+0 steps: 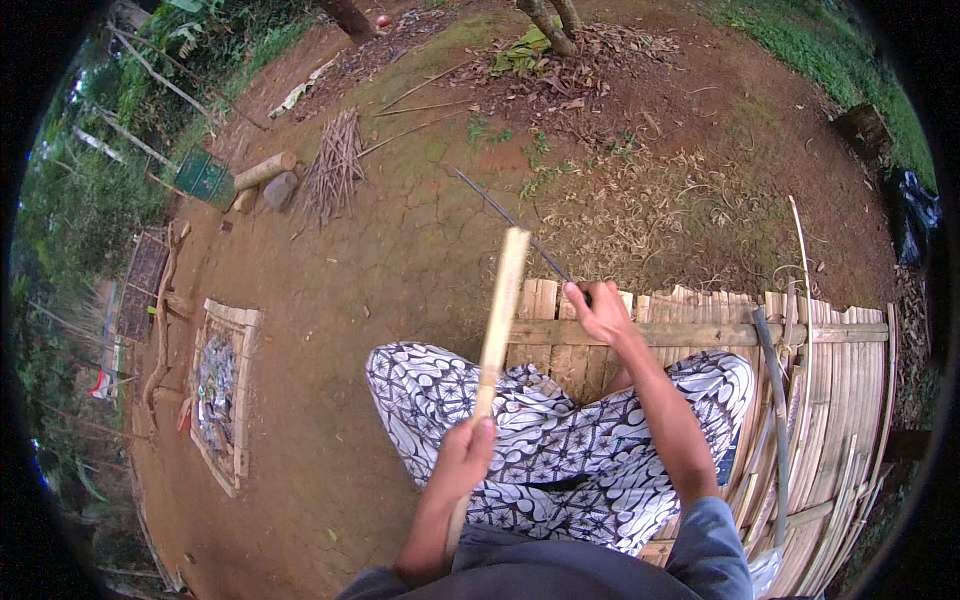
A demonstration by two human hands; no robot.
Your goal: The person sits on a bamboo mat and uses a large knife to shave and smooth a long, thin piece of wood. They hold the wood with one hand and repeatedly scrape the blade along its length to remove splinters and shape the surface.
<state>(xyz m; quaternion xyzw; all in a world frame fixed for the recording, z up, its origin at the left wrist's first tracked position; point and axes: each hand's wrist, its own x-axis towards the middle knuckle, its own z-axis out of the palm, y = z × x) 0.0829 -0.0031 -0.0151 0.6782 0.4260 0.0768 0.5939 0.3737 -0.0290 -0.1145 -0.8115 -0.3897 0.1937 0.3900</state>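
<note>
My left hand (466, 455) is closed round the lower part of a long, pale bamboo slat (503, 300), which stands up and leans slightly to the right. My right hand (602, 312) grips the dark handle of a knife (552, 262). Its long, thin dark blade slants up to the left and crosses the slat's upper end; whether the edge touches the bamboo I cannot tell. Below both hands are my folded legs in black-and-white patterned cloth (540, 440).
I sit on a slatted bamboo platform (840, 380). A grey pole (772, 400) and thin strips lie on its right side. Curled shavings (670, 215) cover the ground ahead. To the left are a bundle of sticks (335, 165), a log (265, 170) and a framed pit of litter (247, 350).
</note>
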